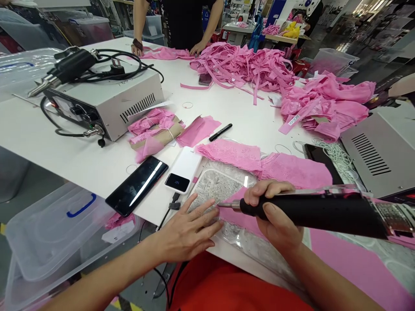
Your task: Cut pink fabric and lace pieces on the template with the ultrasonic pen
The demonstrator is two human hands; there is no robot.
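My right hand [277, 214] is wrapped round a black handheld tool [311, 211] with a thin metal tip that points left. Under the tip lies a pink fabric piece [241, 216] on a clear, textured plastic board [214, 185]. My left hand [191, 233] rests flat with fingers spread at the board's left side, its fingertips close to the tip. Whether the tip touches the fabric I cannot tell. A pink lace strip [259, 162] lies just beyond the board, and a larger pink fabric piece [353, 263] spreads below my right forearm.
Nearby lie a phone [136, 185], a white power bank [184, 168], a black marker [221, 132] and a tied pink bundle [155, 129]. A control box [129, 97] carries another corded tool [76, 67]. Pink straps [240, 65] are heaped before a person [181, 21] opposite.
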